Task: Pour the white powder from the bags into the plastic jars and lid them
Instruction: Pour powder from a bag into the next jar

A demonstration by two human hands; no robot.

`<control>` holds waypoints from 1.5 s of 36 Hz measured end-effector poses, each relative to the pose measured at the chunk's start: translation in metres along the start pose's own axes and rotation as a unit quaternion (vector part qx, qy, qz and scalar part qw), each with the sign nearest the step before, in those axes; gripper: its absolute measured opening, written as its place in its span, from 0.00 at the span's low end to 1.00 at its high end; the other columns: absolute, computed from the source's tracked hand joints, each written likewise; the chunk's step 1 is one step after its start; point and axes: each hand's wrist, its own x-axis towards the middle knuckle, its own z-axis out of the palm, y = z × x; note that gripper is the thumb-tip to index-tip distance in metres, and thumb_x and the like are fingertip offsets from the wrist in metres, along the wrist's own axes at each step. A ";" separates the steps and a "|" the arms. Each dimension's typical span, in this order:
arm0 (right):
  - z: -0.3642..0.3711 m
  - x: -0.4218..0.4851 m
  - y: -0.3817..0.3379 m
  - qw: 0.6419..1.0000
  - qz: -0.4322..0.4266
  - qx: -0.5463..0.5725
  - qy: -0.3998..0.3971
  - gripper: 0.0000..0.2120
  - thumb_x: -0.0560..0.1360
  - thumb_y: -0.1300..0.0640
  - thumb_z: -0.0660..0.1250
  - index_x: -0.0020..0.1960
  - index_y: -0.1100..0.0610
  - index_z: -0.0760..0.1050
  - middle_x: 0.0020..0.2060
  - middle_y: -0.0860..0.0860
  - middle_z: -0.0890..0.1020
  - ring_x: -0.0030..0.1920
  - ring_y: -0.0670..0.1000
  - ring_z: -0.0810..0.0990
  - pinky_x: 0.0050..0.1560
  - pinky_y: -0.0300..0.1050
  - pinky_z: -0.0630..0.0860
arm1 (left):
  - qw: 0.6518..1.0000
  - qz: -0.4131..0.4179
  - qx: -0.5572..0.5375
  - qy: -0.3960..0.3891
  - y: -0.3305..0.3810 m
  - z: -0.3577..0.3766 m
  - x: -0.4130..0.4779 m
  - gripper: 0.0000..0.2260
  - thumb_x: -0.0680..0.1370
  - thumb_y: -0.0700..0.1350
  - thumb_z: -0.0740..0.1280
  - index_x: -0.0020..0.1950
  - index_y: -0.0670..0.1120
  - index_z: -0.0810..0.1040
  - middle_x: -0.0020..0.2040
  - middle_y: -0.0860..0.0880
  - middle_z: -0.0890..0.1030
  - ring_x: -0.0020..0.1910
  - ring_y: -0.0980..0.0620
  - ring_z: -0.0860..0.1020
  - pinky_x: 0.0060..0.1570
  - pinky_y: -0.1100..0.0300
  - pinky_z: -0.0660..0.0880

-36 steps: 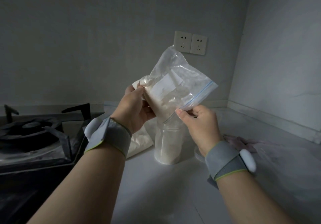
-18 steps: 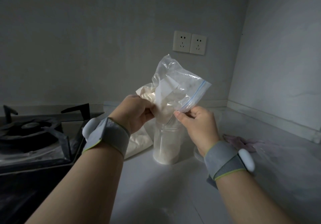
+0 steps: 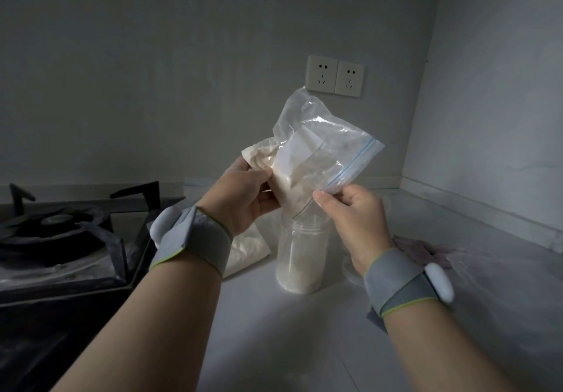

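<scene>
A clear zip bag (image 3: pixel 316 151) with a blue seal strip and white powder inside hangs tilted above a clear plastic jar (image 3: pixel 300 257). The bag's lower corner points into the jar's mouth. My left hand (image 3: pixel 243 200) grips the bag's left side. My right hand (image 3: pixel 353 218) pinches the bag's edge near the blue strip. The jar stands on the counter with powder filling its lower part. A second bag of powder (image 3: pixel 246 247) lies flat on the counter behind my left wrist. A clear round lid (image 3: pixel 350 267) lies to the right of the jar, mostly hidden by my right wrist.
A black gas stove (image 3: pixel 64 239) fills the left side. A pinkish cloth (image 3: pixel 426 248) lies on the grey counter (image 3: pixel 289 330) at the right. Two wall sockets (image 3: pixel 335 76) sit on the back wall. The side wall closes the corner at the right.
The bag dropped lower toward the jar half a second ago and has since risen a little and spread out. Both hands keep their hold on it.
</scene>
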 end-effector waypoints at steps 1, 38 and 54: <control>0.000 0.000 0.000 1.000 -0.003 0.010 0.007 0.11 0.70 0.63 0.71 0.31 0.52 0.77 0.30 0.47 0.80 0.35 0.45 0.77 0.42 0.39 0.73 | 1.000 0.004 -0.004 0.001 0.001 0.000 0.000 0.16 0.82 0.35 0.54 0.69 0.43 0.68 0.49 0.43 0.78 0.42 0.49 0.79 0.33 0.58 0.80; -0.003 0.004 0.004 0.999 -0.040 0.008 0.021 0.11 0.69 0.60 0.72 0.30 0.50 0.77 0.29 0.45 0.81 0.35 0.44 0.78 0.43 0.40 0.75 | 0.999 0.045 0.016 -0.019 0.004 -0.007 0.002 0.16 0.81 0.36 0.56 0.69 0.44 0.69 0.51 0.44 0.80 0.43 0.48 0.80 0.38 0.56 0.82; -0.002 0.004 0.003 0.999 -0.047 -0.003 0.015 0.12 0.70 0.61 0.72 0.30 0.49 0.76 0.29 0.43 0.80 0.32 0.39 0.76 0.40 0.33 0.74 | 0.998 0.057 0.006 -0.006 0.004 -0.005 0.001 0.16 0.81 0.36 0.57 0.68 0.44 0.70 0.47 0.46 0.80 0.38 0.49 0.81 0.38 0.57 0.81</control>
